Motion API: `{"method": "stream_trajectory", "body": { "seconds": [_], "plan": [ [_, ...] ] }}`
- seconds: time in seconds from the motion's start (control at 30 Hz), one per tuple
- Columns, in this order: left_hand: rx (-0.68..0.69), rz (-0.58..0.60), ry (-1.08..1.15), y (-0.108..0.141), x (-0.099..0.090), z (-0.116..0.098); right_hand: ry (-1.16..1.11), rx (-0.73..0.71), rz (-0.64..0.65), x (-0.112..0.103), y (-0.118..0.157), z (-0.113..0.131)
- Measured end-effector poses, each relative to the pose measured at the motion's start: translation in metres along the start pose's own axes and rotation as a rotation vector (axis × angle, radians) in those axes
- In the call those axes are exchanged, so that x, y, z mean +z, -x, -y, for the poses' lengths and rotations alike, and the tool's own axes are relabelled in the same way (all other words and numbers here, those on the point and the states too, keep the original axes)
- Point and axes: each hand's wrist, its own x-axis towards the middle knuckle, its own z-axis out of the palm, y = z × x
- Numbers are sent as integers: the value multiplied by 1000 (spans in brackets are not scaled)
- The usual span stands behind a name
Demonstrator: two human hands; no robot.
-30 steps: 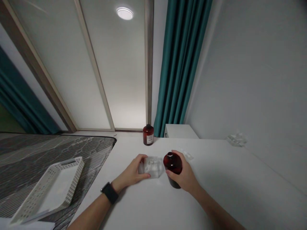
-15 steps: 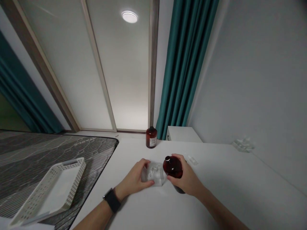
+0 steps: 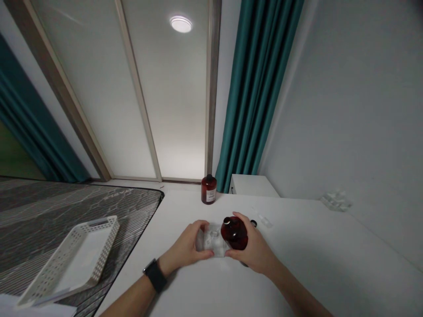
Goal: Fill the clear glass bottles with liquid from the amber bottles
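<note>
My left hand [image 3: 185, 246] is curled around the left side of a clear, squarish container [image 3: 215, 243] standing on the white table. My right hand [image 3: 254, 248] grips a dark brown bottle [image 3: 235, 233] with no cap on its neck. The bottle leans left, its mouth just above the container's right part. Whether any liquid runs out cannot be made out. Behind my right hand a small black cap [image 3: 253, 223] partly shows. Farther back on the table stands another brown bottle [image 3: 208, 190], upright, with a black cap and white label.
A white perforated basket [image 3: 107, 251] rests on the grey patterned surface [image 3: 139, 211] to the left. Small clear pieces [image 3: 265, 221] lie right of the bottle, and a clear crumpled-looking item [image 3: 336, 201] sits at the wall. A white cabinet [image 3: 253, 185] stands beyond the table [image 3: 205, 290].
My right hand has moved the brown bottle slightly left, so its mouth is now closer over the clear container. The black cap shows more behind the hand. My left hand stays about where it was.
</note>
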Motion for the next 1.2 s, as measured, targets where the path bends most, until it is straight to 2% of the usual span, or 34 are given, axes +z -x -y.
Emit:
{"method": "stream_trajectory", "body": {
  "seconds": [0.2, 0.4, 0.5, 0.63, 0.73, 0.87, 1.03, 1.2],
  "plan": [
    [24, 34, -30, -1, -1, -5, 23, -64, -28, 2, 2, -1],
    [43, 89, 14, 3, -4, -6, 6, -63, -16, 2, 5, -5],
    [28, 77, 35, 4, -2, -5, -10, -68, -8, -2, 9, -4],
    [108, 15, 39, 5, -2, -6, -7, -78, 63, -13, 14, -3],
    [152, -13, -38, 6, -3, -8, -5, -98, 116, -20, 14, -3],
    [168, -8, -108, 7, -3, -12, 57, -106, 185, -28, 12, 0],
    [252, 19, -133, 9, -5, -22, 187, -92, 319, -38, 15, 9],
    [262, -15, -116, 10, -1, -22, 241, -130, 319, -40, 19, 14]
  ]
}}
